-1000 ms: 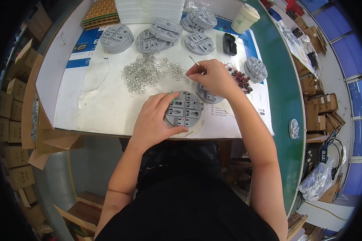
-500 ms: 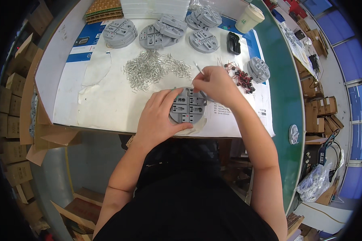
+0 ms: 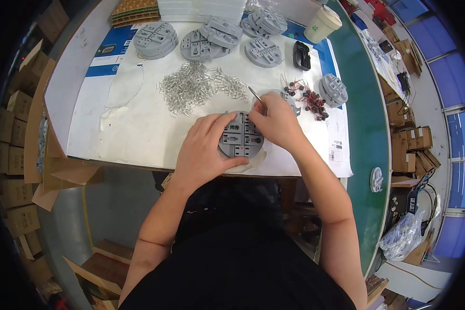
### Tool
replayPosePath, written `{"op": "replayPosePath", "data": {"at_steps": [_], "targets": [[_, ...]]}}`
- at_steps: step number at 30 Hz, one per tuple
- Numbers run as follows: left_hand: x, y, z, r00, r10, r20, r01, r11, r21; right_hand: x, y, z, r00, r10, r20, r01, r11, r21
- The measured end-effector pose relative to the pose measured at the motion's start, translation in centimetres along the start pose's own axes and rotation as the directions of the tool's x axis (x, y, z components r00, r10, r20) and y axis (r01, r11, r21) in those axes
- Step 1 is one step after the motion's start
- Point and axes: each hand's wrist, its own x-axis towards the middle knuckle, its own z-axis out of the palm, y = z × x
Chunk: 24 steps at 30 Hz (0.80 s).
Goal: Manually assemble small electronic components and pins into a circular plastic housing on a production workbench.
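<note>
A round grey plastic base (image 3: 241,138) with slots and small compartments lies at the front of the table. My left hand (image 3: 204,147) is closed round its left side, thumb at the near rim and fingers at the far edge. Over the far right part of the base, my right hand (image 3: 276,119) is closed on a thin metal tool (image 3: 257,96), whose end sticks up past the fingers. My right fingertips hide that part of the base and anything tiny between them. Past the hand, another grey round part (image 3: 290,99) shows partly.
Beyond the base lies a heap of small metal pieces (image 3: 188,88). Black parts with red wires (image 3: 310,98) lie to the right. Stacked grey bases (image 3: 155,40), a single base (image 3: 263,51), a black tray (image 3: 301,56) and a lidded cup (image 3: 323,25) stand farther back.
My right hand has shifted slightly and turned, so the thin tool now points differently and more of the grey part behind it shows. My left hand keeps its hold on the base.
</note>
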Motion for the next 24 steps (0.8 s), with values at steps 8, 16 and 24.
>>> {"op": "replayPosePath", "data": {"at_steps": [8,16,24], "targets": [[0.3,-0.1,0.0,1.0,-0.004,0.017,0.004,1.0,-0.022,-0.3,-0.1,0.3,1.0,0.009,-0.005,-0.009,1.0,-0.016],[0.2,-0.2,-0.5,0.999,-0.002,0.032,0.003,0.999,-0.041,-1.2,-0.4,-1.5,0.991,-0.117,0.069,0.123,0.989,-0.084],[0.7,-0.3,-0.9,0.996,0.021,0.087,-0.014,0.997,-0.081,-5.9,0.5,0.3,0.954,-0.289,-0.076,0.284,0.956,-0.068]]}}
